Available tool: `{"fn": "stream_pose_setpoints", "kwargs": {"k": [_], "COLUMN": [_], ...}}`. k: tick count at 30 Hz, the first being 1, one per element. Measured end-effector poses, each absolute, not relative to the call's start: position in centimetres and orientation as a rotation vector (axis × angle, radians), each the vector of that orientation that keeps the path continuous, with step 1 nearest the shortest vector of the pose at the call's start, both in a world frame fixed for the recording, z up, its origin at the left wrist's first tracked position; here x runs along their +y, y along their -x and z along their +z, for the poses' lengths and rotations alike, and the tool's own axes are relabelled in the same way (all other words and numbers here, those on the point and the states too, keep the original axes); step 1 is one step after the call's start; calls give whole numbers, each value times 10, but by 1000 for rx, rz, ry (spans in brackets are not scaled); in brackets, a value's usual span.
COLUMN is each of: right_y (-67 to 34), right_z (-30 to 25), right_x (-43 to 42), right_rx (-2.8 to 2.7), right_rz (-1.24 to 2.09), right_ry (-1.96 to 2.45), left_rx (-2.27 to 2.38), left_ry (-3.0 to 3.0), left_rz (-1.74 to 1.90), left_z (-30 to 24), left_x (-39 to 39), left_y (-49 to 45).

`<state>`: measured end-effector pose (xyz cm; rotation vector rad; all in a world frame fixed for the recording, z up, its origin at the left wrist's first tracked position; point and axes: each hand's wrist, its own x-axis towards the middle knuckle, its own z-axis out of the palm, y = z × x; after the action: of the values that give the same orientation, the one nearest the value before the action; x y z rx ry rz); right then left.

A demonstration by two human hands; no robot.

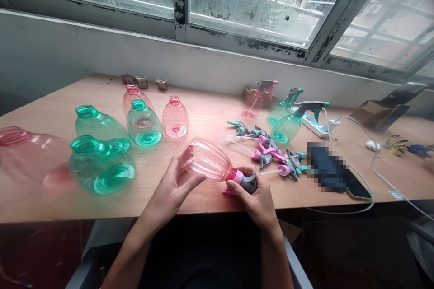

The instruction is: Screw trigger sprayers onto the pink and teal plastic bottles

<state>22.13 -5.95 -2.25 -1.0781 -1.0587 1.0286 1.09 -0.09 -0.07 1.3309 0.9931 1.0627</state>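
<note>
A clear pink spray bottle [210,159] lies tilted sideways between my hands, above the table's front edge. My left hand [181,180] is wrapped round its base end. My right hand [252,194] grips the pink and grey trigger sprayer [242,178] at the bottle's neck, so the sprayer is partly covered by my fingers. Just beyond my right hand lies a pile of loose trigger sprayers [267,149] in pink, teal and grey, some with clear tubes. Open pink and green bottles without sprayers, such as a green bottle [144,124], stand to the left.
Bottles fitted with sprayers, among them a green one [286,124], stand at the back right. Beyond them are a white power strip [315,124] and cables. A dark phone [356,185] lies at the right. Small boxes [162,84] sit near the wall.
</note>
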Motion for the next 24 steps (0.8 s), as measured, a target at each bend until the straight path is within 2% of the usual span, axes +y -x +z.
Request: {"fn": "stream_pose_setpoints", "kwargs": {"k": [24], "right_y": [-221], "right_z": [-23], "right_x": [-59], "right_rx": [-1036], "right_rz": [1040], "right_ry": [1043], "left_rx": [1036], "left_ry": [-1443], "left_rz": [1025], "left_z": [2], "left_x": [-5], "left_y": [-12]}}
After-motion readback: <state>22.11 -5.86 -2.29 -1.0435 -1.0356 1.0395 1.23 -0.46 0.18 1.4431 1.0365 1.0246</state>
